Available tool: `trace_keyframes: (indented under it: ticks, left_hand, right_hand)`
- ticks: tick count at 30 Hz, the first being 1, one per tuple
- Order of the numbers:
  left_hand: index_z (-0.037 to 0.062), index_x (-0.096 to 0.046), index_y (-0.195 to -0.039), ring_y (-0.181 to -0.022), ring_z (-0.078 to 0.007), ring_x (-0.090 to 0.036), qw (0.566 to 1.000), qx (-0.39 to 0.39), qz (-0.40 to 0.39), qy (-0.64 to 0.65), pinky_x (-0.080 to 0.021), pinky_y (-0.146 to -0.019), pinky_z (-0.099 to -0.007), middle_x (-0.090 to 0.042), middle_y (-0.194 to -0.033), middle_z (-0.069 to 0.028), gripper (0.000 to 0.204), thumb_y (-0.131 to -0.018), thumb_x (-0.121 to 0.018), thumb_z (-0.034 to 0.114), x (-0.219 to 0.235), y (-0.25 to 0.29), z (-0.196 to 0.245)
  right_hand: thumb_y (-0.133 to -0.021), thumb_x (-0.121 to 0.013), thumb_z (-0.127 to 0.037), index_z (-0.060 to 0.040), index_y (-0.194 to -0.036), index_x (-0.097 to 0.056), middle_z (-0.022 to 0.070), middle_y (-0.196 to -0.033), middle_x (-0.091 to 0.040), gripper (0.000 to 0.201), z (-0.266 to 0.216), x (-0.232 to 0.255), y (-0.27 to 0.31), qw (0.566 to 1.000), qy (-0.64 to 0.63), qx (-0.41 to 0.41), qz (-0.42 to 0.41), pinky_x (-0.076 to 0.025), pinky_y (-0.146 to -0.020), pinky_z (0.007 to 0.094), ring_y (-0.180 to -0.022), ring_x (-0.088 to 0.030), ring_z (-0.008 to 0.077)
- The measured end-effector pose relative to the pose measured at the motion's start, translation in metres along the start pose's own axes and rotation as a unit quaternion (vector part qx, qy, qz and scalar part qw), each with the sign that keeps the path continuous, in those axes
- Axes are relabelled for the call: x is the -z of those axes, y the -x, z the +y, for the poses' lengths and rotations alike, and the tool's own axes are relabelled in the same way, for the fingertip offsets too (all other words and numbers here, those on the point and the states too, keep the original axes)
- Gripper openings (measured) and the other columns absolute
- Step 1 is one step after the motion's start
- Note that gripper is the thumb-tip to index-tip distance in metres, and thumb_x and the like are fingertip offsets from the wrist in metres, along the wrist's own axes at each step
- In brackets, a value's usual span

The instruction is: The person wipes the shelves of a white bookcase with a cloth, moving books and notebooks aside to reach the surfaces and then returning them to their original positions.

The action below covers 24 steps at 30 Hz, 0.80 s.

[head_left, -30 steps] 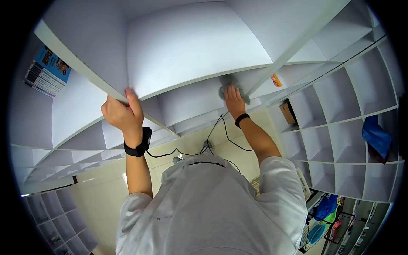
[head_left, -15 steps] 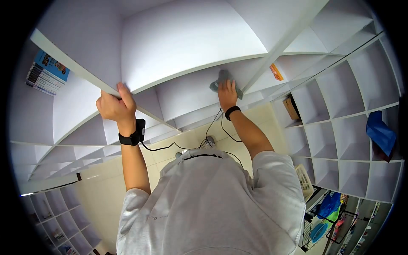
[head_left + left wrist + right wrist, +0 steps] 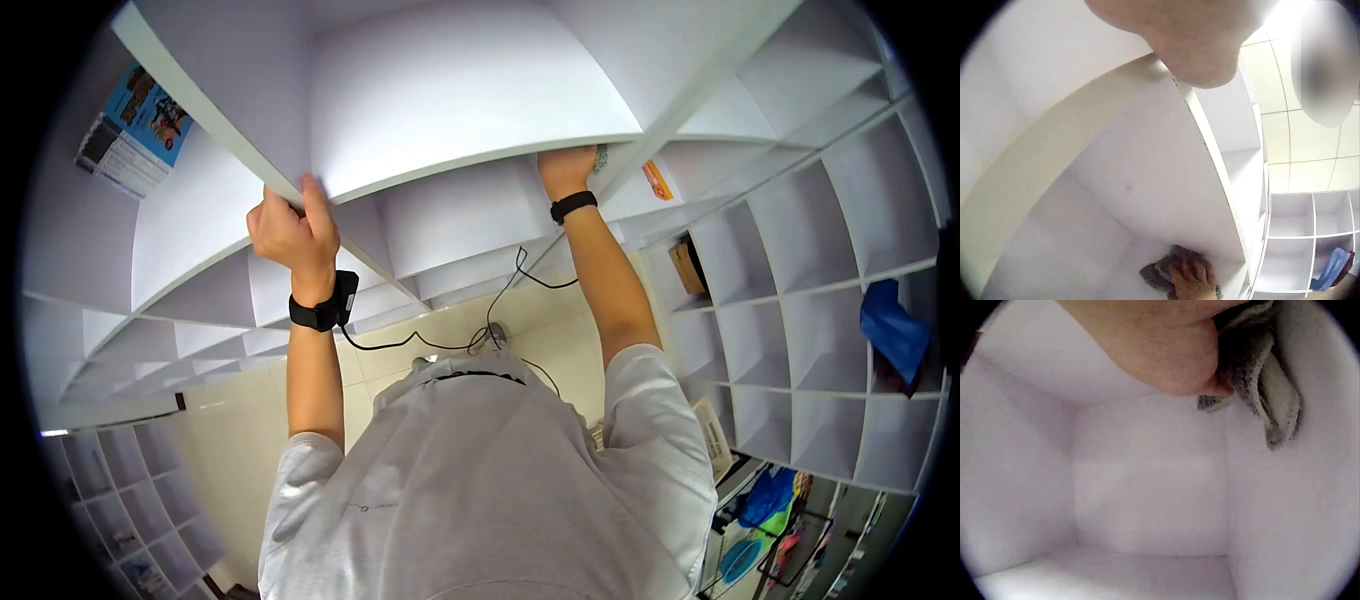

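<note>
My left hand (image 3: 295, 235) grips the front edge of an upright panel (image 3: 205, 110) of the white shelving unit, thumb on one side and fingers on the other. Inside the compartment below the wide shelf (image 3: 470, 100), my right hand (image 3: 567, 172) holds a grey cloth (image 3: 1250, 369) up against the side wall (image 3: 1297, 506). The cloth hangs in loose folds past the thumb in the right wrist view. From the left wrist view, the fingers lie over the bunched cloth. In the head view the shelf edge hides the right fingertips.
Books (image 3: 140, 130) stand in a compartment at the left. An orange packet (image 3: 657, 180) lies right of the divider. Farther right, cubbies hold a cardboard box (image 3: 688, 266) and a blue cloth-like item (image 3: 893, 325). A black cable (image 3: 400, 345) runs from the left wrist across the front.
My right hand has moved with the cloth first leftward, then right and deeper into the compartment, onto its side wall. The left hand keeps its grip on the panel while the head view shifts slightly.
</note>
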<state>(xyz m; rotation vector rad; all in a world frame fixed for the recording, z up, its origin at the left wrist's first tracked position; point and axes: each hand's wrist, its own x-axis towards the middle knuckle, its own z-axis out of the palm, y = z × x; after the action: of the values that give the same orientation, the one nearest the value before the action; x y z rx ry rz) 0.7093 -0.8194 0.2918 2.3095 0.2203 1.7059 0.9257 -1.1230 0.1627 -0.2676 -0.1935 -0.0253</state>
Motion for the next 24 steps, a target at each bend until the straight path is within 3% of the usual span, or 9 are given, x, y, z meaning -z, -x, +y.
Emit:
trace_keyframes:
  ticks: [2,8,11,15,18,21,24]
  left_hand:
    - [0.0077,-0.068,-0.084,-0.06,-0.0222,-0.048,1.0,0.0,0.003,0.006,-0.039,-0.058,-0.034,-0.055,-0.057,-0.0021,0.011,-0.084,-0.069,0.018,0.003,0.0,0.0]
    - [0.0063,-0.066,-0.08,-0.058,-0.0244,-0.047,0.999,-0.047,0.016,-0.012,-0.038,-0.057,-0.035,-0.055,-0.059,-0.0035,0.008,-0.081,-0.069,0.014,0.001,-0.002,-0.003]
    - [0.0066,-0.063,-0.079,-0.05,-0.0225,-0.047,0.996,-0.074,0.042,-0.025,-0.035,-0.059,-0.033,-0.052,-0.057,-0.0017,0.007,-0.077,-0.065,0.012,-0.004,-0.001,-0.006]
    - [0.0048,-0.062,-0.078,-0.05,-0.024,-0.045,0.995,-0.071,0.062,-0.036,-0.035,-0.06,-0.0337,-0.053,-0.058,-0.0034,0.007,-0.077,-0.064,0.011,-0.005,0.001,-0.009]
    - [0.0043,-0.062,-0.08,-0.054,-0.0248,-0.047,0.995,-0.049,0.068,-0.048,-0.035,-0.062,-0.034,-0.054,-0.062,-0.0047,0.007,-0.077,-0.063,0.011,-0.006,0.002,-0.008]
    - [0.0045,-0.06,-0.08,-0.057,-0.0257,-0.046,0.995,-0.038,0.062,-0.068,-0.035,-0.063,-0.0342,-0.055,-0.064,-0.0056,0.009,-0.077,-0.064,0.012,-0.004,0.006,-0.01]
    - [0.0062,-0.058,-0.077,-0.055,-0.0254,-0.043,0.995,-0.051,0.073,-0.037,-0.034,-0.062,-0.0341,-0.054,-0.063,-0.0049,0.008,-0.076,-0.064,0.011,-0.006,0.006,-0.013]
  right_hand:
    - [-0.104,-0.034,-0.032,-0.0037,-0.129,-0.056,0.0156,-0.135,-0.055,0.043,0.011,0.001,-0.016,0.995,0.082,-0.016,0.052,-0.033,-0.111,0.0413,-0.125,-0.051,0.0306]
    - [-0.103,-0.036,-0.032,-0.003,-0.13,-0.055,0.0168,-0.134,-0.055,0.044,0.046,0.027,-0.068,0.948,0.305,-0.064,0.059,-0.035,-0.109,0.042,-0.124,-0.051,0.0322]
    - [-0.103,-0.036,-0.033,-0.0027,-0.13,-0.054,0.0175,-0.133,-0.056,0.044,0.051,0.062,-0.075,0.876,0.477,-0.054,0.051,-0.035,-0.108,0.0424,-0.124,-0.051,0.033]
    - [-0.102,-0.037,-0.033,-0.0023,-0.131,-0.054,0.0183,-0.133,-0.056,0.045,0.034,0.113,-0.064,0.691,0.722,-0.017,0.03,-0.036,-0.107,0.0428,-0.123,-0.051,0.0341]
    - [-0.102,-0.038,-0.034,-0.002,-0.131,-0.053,0.0189,-0.132,-0.056,0.046,0.036,0.138,-0.046,0.594,0.804,-0.017,0.002,-0.037,-0.106,0.0432,-0.123,-0.051,0.0349]
    - [-0.101,-0.039,-0.034,-0.0017,-0.131,-0.053,0.0195,-0.131,-0.056,0.046,0.07,0.15,-0.025,0.548,0.834,-0.029,-0.054,-0.038,-0.105,0.0435,-0.123,-0.051,0.0357]
    - [-0.101,-0.04,-0.035,-0.0014,-0.132,-0.052,0.0201,-0.131,-0.056,0.047,0.12,0.146,-0.002,0.535,0.835,-0.04,-0.122,-0.039,-0.105,0.0439,-0.122,-0.052,0.0365]
